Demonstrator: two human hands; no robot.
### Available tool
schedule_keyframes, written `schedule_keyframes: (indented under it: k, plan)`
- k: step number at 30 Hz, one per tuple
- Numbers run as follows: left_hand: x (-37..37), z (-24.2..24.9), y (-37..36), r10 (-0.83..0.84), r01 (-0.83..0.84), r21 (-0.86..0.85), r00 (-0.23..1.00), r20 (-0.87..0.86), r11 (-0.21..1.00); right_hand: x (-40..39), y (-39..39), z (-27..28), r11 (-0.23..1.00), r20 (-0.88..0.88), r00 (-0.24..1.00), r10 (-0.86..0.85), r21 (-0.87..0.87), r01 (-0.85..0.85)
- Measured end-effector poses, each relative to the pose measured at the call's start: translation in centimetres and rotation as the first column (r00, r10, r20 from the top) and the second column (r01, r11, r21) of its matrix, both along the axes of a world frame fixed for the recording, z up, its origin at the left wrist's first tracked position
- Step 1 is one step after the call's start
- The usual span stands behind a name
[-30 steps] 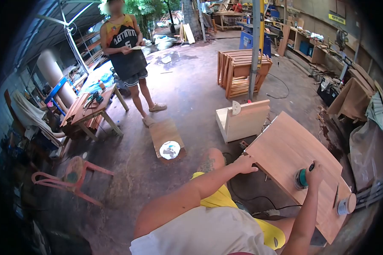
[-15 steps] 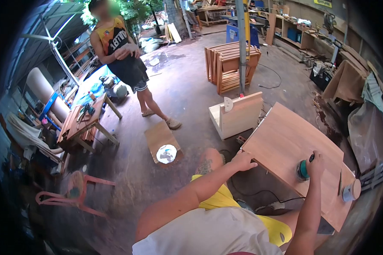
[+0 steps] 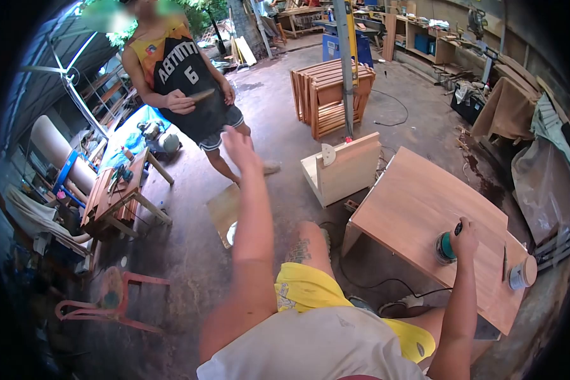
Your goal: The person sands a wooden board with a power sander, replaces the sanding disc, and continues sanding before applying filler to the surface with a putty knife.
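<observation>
My right hand [image 3: 465, 239] is wrapped around the black grip of a green-and-black power sander [image 3: 446, 247], which rests on a brown wooden panel [image 3: 418, 202]. My left hand [image 3: 240, 151] is raised off the panel and stretched forward, slightly blurred, its fingers extended with nothing visible in them. Beyond it stands a co-worker in a black-and-yellow jersey [image 3: 183, 69], whose hand holds out a small, flat brownish piece [image 3: 202, 95]. A lidded jar [image 3: 522, 273] and a thin dark tool [image 3: 505, 263] lie toward the panel's right end.
A pale wooden box-like piece [image 3: 345, 171] stands beyond the panel, near a metal post [image 3: 346, 76] and stacked slatted frames [image 3: 329, 95]. On the left are a low workbench [image 3: 123, 190] and a red chair frame [image 3: 117, 297]. A black cord [image 3: 386, 284] hangs beside my legs.
My left hand has left the panel's edge and swung forward toward the co-worker. The co-worker has come closer and now extends the brownish piece. My right hand stays on the sander.
</observation>
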State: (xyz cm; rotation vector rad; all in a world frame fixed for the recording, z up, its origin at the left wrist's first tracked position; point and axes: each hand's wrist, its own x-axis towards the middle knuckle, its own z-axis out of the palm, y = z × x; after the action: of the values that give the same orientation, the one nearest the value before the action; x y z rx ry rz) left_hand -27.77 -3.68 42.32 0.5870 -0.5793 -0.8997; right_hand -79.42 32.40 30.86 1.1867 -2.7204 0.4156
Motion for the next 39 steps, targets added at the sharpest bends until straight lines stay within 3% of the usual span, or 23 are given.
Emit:
schedule_keyframes:
  k: [4,6,13,15,18,20,22,23,25,26,28,31,39]
  plan:
    - [5.2,4.5,-5.5,0.124,-0.123,0.015,0.985,-0.118,0.992,0.2,0.1,0.3,1.0,-0.027,1.0,0.006,0.017,-0.005]
    - [5.9,6.3,-6.8,-0.061,0.097,0.118,0.96,-0.275,0.988,0.3,0.1,0.2,1.0,-0.022,1.0,0.002,0.009,-0.001]
    - [-0.9,7.0,-7.3,-0.256,0.258,-0.006,0.956,-0.144,0.966,0.4,0.2,0.0,1.0,-0.055,0.998,-0.001,-0.012,0.001]
    - [-2.9,6.2,-6.8,-0.29,0.297,0.031,0.945,-0.149,0.954,0.3,0.1,-0.1,1.0,-0.047,0.999,-0.014,-0.01,0.014]
    - [-6.7,4.0,-3.9,-0.472,0.47,-0.043,0.874,-0.116,0.882,0.7,0.2,0.4,1.0,-0.023,0.999,-0.025,-0.009,0.025]
    - [-9.4,1.1,-1.8,-0.618,0.615,-0.079,0.763,-0.19,0.784,0.5,0.2,0.1,1.0,-0.008,1.0,-0.014,-0.024,0.014]
    - [-11.5,-2.3,0.0,-0.938,0.922,-0.275,0.19,-0.291,0.272,0.5,0.2,0.3,1.0,-0.004,1.0,-0.028,-0.009,0.028]
    - [-13.1,-3.8,1.4,-0.939,0.933,-0.26,0.167,-0.302,0.249,0.6,0.2,0.4,1.0,-0.012,1.0,-0.014,0.007,0.014]
    - [-17.2,-3.5,7.2,-0.938,0.889,-0.457,-0.186,-0.292,-0.034,0.2,0.1,0.1,1.0,0.012,1.0,-0.02,0.007,0.019]
    - [-18.6,-3.5,9.1,-0.928,0.891,-0.453,-0.204,-0.312,-0.044,0.3,0.2,0.2,1.0,0.017,1.0,-0.022,0.017,0.022]
    - [-21.0,-3.2,11.9,-0.877,0.836,-0.525,-0.364,-0.315,-0.158,0.3,0.2,0.5,0.999,0.02,0.999,-0.037,0.034,0.037]
    - [-23.0,-2.8,14.5,-0.829,0.8,-0.554,-0.46,-0.319,-0.23,0.4,0.2,0.5,0.999,0.008,0.999,-0.031,0.043,0.031]
    - [-24.8,-1.9,16.8,-0.781,0.759,-0.54,-0.565,-0.267,-0.364,0.3,0.3,0.4,1.0,0.008,1.0,0.002,0.025,-0.002]
